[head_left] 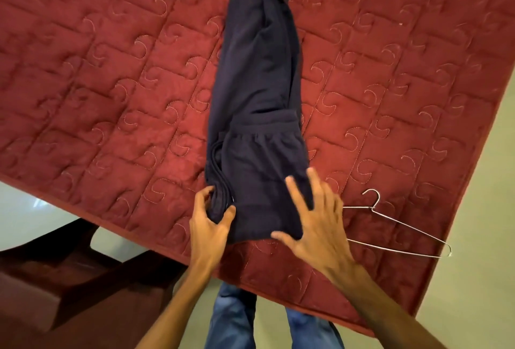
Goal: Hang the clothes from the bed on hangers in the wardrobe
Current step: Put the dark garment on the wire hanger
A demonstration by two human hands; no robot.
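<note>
Your left hand (pixel 210 223) pinches the near left corner of the folded navy trousers (pixel 259 92), thumb on top and fingers curled round the stacked edges. Your right hand (pixel 315 223) lies spread on the near right corner, fingers straight. The trousers stretch away from you across the red quilted bed (pixel 111 84) (waistband band showing across the middle). A wire hanger (pixel 404 224) lies on the bed beside your right hand, one end hidden behind it.
</note>
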